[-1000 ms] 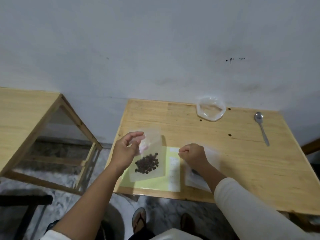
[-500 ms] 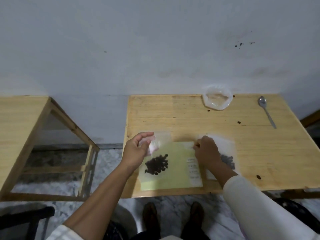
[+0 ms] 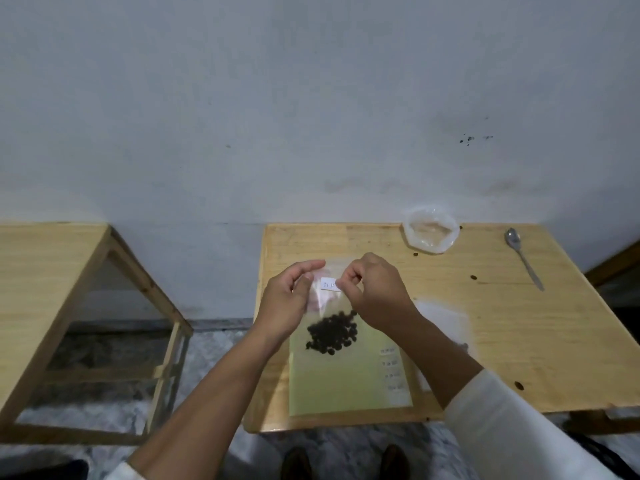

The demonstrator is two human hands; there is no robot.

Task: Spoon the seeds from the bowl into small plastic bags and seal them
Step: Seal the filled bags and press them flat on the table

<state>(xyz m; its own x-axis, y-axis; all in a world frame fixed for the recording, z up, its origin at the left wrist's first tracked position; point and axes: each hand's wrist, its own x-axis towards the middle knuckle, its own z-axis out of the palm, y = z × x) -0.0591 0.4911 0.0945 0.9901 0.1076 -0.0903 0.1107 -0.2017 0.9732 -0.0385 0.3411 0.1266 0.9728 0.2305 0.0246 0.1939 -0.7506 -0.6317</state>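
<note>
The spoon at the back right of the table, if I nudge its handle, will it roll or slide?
The spoon lies flat on bare wood, so it would probably slide and pivot rather than roll. It looks like thin metal, likely light and stiff. Loose seeds nearby might get pushed along.

On the counter (image 3: 485,327), a sheet of labels (image 3: 346,386) lies at the near edge toward the left, and above its far end both hands hold up a small plastic bag (image 3: 329,306) with seeds (image 3: 332,334) gathered in its lower part: the left hand (image 3: 287,306) at the bag's left edge, the right hand (image 3: 374,289) at its right, a label (image 3: 329,284) between them. Just right of the sheet, behind the right forearm, lies another bag (image 3: 446,323). The bowl (image 3: 431,232) sits at the far edge against the wall, the spoon (image 3: 523,258) to its right, and a second table (image 3: 45,278) stands well apart to the left.
</note>
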